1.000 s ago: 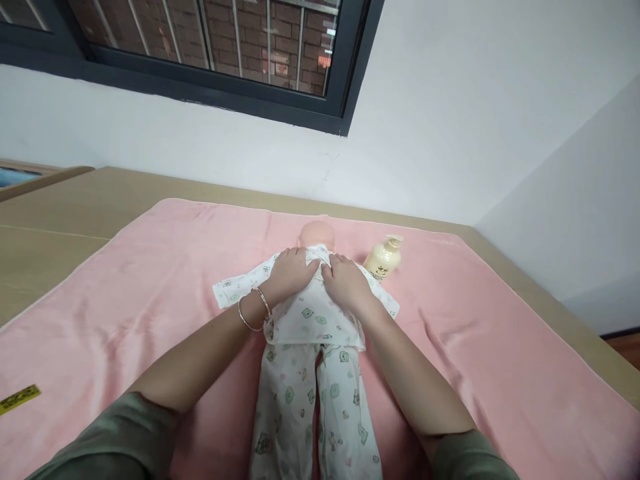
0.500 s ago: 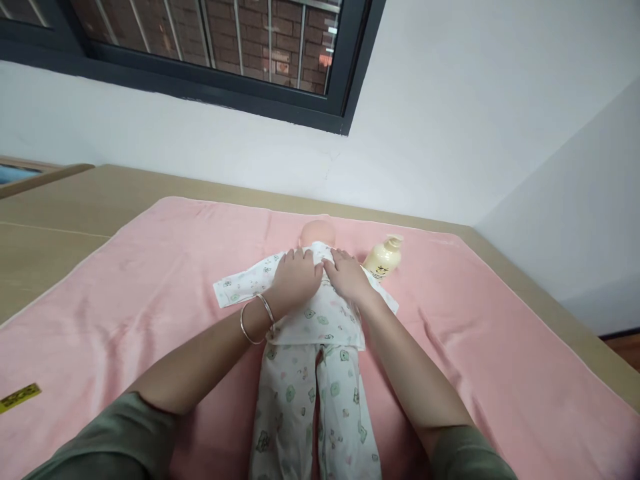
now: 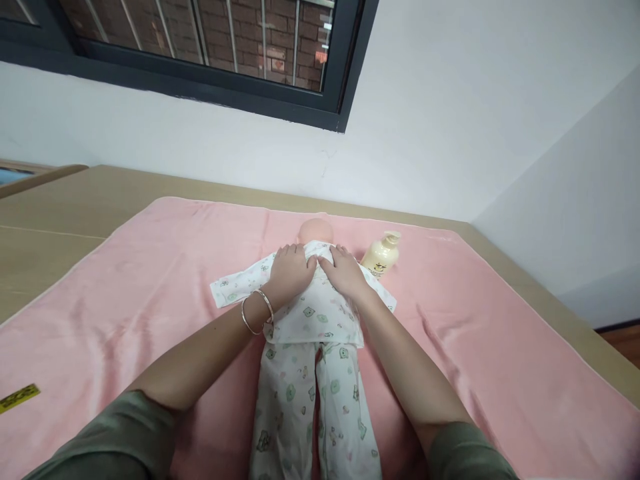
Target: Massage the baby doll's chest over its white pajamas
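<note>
Two hands lie flat on a baby doll [image 3: 313, 303] that rests on its back in the middle of a pink towel [image 3: 125, 300]. The doll's head [image 3: 315, 232] points away from the person, toward the white wall [image 3: 450, 133], and its legs point back toward the person, so both arms can reach it the same way.

The left hand [image 3: 289, 272] rests on the doll's chest on the left side. The right hand [image 3: 344, 273] rests on the chest on the right side. The two hands are just beside each other, near the doll's neck. The fingers are spread out and flat on the cloth. They are not closed around anything; they only press down on the little shirt [image 3: 315, 313], as if to hold the front of it smooth and shut. Whether the fingertips pinch the collar cannot be told.

The shirt is white with small green pictures, and the pants [image 3: 310, 413] match it. One sleeve [image 3: 240, 287] lies stretched out flat to the left on the towel. The other sleeve is mostly hidden behind the right arm.

A cream pump bottle [image 3: 383, 255] lies tipped over on the towel, just beside the doll's shoulder on the right, close enough to grab. Two thin bangles [image 3: 256, 312] sit on the left wrist. The towel covers a tan table [image 3: 60, 207], so the doll has something soft under it. A small yellow tag [image 3: 19, 398] lies on the towel, well apart from the doll. A dark window [image 3: 200, 60] is high on the wall.
</note>
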A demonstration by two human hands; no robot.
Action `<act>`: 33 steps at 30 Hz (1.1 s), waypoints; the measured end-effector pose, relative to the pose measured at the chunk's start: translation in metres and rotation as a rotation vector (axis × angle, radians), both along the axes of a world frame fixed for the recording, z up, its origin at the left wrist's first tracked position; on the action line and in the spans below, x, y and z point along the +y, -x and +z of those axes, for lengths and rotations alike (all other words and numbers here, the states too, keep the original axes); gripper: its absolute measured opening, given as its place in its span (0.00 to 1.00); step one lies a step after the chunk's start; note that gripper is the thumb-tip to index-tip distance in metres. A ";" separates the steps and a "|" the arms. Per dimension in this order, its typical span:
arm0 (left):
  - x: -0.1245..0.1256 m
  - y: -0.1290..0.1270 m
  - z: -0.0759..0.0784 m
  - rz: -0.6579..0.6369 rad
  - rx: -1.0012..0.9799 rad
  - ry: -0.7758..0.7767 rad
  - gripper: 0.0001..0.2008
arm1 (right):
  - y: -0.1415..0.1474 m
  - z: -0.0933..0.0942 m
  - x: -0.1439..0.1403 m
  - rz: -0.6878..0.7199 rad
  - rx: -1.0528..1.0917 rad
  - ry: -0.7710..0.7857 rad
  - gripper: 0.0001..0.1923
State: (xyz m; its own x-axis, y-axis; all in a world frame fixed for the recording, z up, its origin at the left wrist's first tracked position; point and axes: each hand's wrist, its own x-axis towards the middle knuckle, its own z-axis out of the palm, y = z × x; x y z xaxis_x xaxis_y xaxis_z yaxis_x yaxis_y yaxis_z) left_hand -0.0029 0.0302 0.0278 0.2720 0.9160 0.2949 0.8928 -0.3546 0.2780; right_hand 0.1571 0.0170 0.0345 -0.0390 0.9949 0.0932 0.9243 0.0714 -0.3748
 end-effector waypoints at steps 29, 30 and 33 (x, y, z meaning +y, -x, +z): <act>-0.027 -0.007 0.010 -0.005 0.153 -0.010 0.23 | -0.005 0.011 -0.003 0.061 0.055 0.022 0.28; -0.029 -0.008 0.011 -0.010 0.172 -0.020 0.24 | -0.009 0.010 0.000 0.056 0.078 0.041 0.29; -0.024 -0.004 0.012 -0.053 0.185 0.005 0.23 | -0.008 0.011 -0.001 0.062 0.031 0.044 0.29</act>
